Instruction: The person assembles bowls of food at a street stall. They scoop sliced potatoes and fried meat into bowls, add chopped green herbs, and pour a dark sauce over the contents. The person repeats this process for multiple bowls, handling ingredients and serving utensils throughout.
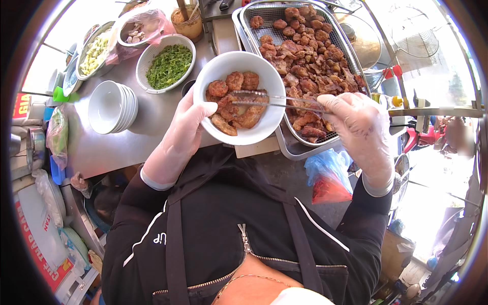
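Note:
My gloved left hand grips a white bowl by its left side, thumb over the rim. Inside the bowl lie browned meat patties and slices of grilled meat. Metal tongs are held in my gloved right hand, their tips down in the bowl among the meat. Just beyond the bowl to the right, a wire-mesh tray holds many grilled patties and meat pieces; the tongs pass over its near part.
On the steel counter stand stacked white bowls, a basket of chopped green herbs, pale sliced vegetables and a jar of brown sauce. A blue plastic bag with red contents hangs below the tray. A wire rack is far right.

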Tool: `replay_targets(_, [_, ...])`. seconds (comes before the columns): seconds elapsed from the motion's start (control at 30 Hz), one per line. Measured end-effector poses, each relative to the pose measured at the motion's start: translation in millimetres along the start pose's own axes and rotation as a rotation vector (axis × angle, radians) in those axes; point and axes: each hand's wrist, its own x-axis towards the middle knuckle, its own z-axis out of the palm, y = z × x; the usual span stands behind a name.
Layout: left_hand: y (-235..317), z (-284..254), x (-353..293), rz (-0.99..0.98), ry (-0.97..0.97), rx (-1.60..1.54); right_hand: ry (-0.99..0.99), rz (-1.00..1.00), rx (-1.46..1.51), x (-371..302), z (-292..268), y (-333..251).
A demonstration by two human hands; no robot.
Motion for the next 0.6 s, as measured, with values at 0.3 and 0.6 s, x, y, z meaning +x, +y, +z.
replay_targets(0.3, [3.8,-38.2,-23.7,0.013,0.077,-0.038,0.197,0.51,-0.02,-40.7,-9.2,74.5])
replay_targets(0.6, [5.0,-66.6,-15.7,0.027,0.071,-0.033,0.073,0.588,-0.314,-4.3,14.3,88.4])
